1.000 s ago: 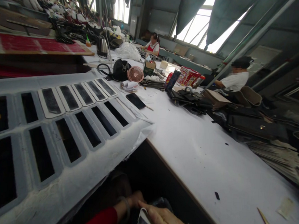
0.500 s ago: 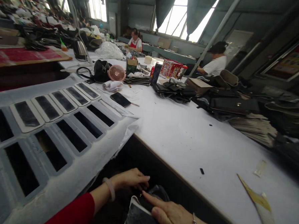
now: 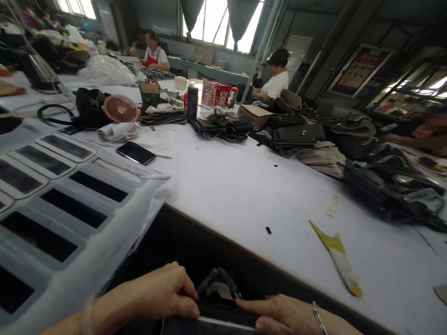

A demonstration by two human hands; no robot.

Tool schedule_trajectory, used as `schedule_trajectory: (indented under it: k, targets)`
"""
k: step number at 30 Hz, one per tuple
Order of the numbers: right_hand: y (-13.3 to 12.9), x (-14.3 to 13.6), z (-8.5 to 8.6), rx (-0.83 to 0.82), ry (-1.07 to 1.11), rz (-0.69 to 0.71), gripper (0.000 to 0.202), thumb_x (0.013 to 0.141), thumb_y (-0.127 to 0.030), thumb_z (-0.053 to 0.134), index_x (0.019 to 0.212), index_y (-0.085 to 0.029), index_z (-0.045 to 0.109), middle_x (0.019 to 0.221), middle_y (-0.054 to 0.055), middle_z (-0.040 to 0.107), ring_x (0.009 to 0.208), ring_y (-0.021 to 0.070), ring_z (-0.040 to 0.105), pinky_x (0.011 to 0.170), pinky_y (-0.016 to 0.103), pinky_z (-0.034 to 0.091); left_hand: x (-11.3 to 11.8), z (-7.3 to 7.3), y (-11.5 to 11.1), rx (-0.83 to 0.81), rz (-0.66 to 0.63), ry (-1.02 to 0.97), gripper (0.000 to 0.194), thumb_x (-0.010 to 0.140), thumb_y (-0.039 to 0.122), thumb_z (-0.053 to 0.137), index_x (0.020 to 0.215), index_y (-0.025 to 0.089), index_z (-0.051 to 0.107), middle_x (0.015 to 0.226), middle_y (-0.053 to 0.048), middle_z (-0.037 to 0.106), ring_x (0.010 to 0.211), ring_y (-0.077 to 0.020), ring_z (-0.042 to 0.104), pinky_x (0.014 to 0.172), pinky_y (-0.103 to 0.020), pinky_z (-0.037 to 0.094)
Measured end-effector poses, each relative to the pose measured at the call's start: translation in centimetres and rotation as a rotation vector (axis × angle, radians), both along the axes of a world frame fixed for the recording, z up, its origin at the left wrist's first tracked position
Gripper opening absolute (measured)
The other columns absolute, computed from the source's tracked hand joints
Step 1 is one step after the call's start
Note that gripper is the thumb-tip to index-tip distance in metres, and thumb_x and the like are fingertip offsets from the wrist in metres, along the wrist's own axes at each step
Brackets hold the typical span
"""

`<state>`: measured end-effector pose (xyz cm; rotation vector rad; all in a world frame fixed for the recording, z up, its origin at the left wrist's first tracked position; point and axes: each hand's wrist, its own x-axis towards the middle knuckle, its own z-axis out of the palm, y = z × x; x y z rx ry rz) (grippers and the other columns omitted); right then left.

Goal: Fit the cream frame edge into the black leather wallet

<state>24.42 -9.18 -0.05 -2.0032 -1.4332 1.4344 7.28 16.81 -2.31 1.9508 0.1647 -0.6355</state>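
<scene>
At the bottom centre, a black bag with a pale line along its top edge lies between my hands, just off the table's near edge. Its dark looped handle rises behind that edge. My left hand is closed on the left end of the edge, thumb on top and fingers curled. My right hand grips the right end, its index finger stretched toward the base of the loop and its thumb on the near side. The lower part of the bag is out of frame.
Left stands a grey frame with dark slots and white-rimmed panels. On the white table lie a phone, a yellow-and-white blade-shaped tool, a pink fan and black bags. Co-workers sit beyond.
My view has swung right. My left hand has come down onto the bag's left edge, the right hand has shifted to its right end, and the bag now sits squarely before me.
</scene>
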Motion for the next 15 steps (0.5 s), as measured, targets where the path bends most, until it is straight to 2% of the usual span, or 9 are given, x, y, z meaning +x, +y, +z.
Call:
schedule_trajectory:
  k: [4,6,8,9,10,11,13,15]
  targets:
    - [0.7,-0.2,-0.6,-0.026,0.073,-0.032,0.041,0.096,-0.043,0.049,0.136,-0.038,0.053,0.113,-0.003,0.072,0.101,0.0218,0.068,0.085,0.028,0.051,1.0,0.8,-0.6,0.07,-0.052,-0.002,0.016,0.074,0.031,0.066,0.082,0.028,0.079,0.051,0.007,0.041,0.053,-0.0105,0.041,0.051,-0.022,0.027]
    - [1.1,-0.3,-1.1,0.0,0.138,-0.11,0.04,0.092,-0.045,0.055,0.131,-0.038,0.058,0.114,-0.004,0.071,0.102,0.0222,0.067,0.087,0.028,0.05,1.4,0.7,-1.2,0.094,-0.073,-0.012,0.018,0.075,0.032,0.066,0.088,0.033,0.078,0.056,0.007,0.052,0.059,-0.012,0.05,0.054,-0.021,0.032]
    - [1.0,0.0,-1.9,0.054,0.213,-0.224,0.036,0.088,-0.049,0.062,0.121,-0.035,0.068,0.109,-0.004,0.073,0.103,0.0241,0.067,0.091,0.031,0.049,1.5,0.5,-2.1,0.119,-0.076,-0.084,0.027,0.076,0.03,0.066,0.101,0.038,0.075,0.08,0.008,0.069,0.078,-0.0146,0.063,0.068,-0.019,0.042]
    - [0.7,0.2,-2.4,0.083,0.248,-0.291,0.036,0.087,-0.052,0.063,0.115,-0.032,0.072,0.107,-0.003,0.074,0.103,0.0253,0.067,0.094,0.033,0.049,1.5,0.4,-2.7,0.147,-0.062,-0.131,0.034,0.077,0.028,0.065,0.108,0.039,0.072,0.099,0.007,0.073,0.093,-0.0163,0.065,0.08,-0.021,0.045]
    - [0.1,0.5,-3.0,0.113,0.275,-0.374,0.041,0.087,-0.057,0.061,0.113,-0.028,0.073,0.106,0.0,0.074,0.104,0.0262,0.066,0.096,0.035,0.048,1.4,0.3,-3.3,0.181,-0.044,-0.183,0.039,0.077,0.026,0.064,0.114,0.038,0.07,0.119,0.006,0.069,0.108,-0.018,0.063,0.093,-0.023,0.044]
    - [-0.8,0.6,-3.9,0.15,0.287,-0.481,0.051,0.09,-0.063,0.053,0.116,-0.023,0.072,0.109,0.003,0.073,0.106,0.0267,0.066,0.098,0.037,0.047,1.2,0.2,-4.1,0.216,-0.025,-0.229,0.04,0.079,0.024,0.063,0.116,0.037,0.068,0.133,0.005,0.062,0.119,-0.0192,0.058,0.103,-0.026,0.042]
    - [-3.0,0.1,-6.0,0.248,0.268,-0.766,0.077,0.095,-0.071,0.024,0.132,-0.013,0.059,0.126,0.013,0.065,0.115,0.0265,0.062,0.103,0.04,0.046,0.7,0.1,-5.9,0.271,-0.022,-0.302,0.032,0.081,0.026,0.061,0.112,0.034,0.067,0.143,0.002,0.053,0.129,-0.0207,0.052,0.111,-0.032,0.038]
    - [-5.2,-2.0,-8.8,0.339,0.205,-1.061,0.093,0.094,-0.069,-0.004,0.142,-0.005,0.042,0.136,0.023,0.054,0.122,0.0282,0.058,0.103,0.045,0.046,0.4,0.0,-7.9,0.292,-0.132,-0.366,0.018,0.083,0.031,0.063,0.101,0.03,0.067,0.146,-0.001,0.051,0.134,-0.023,0.048,0.113,-0.039,0.038]
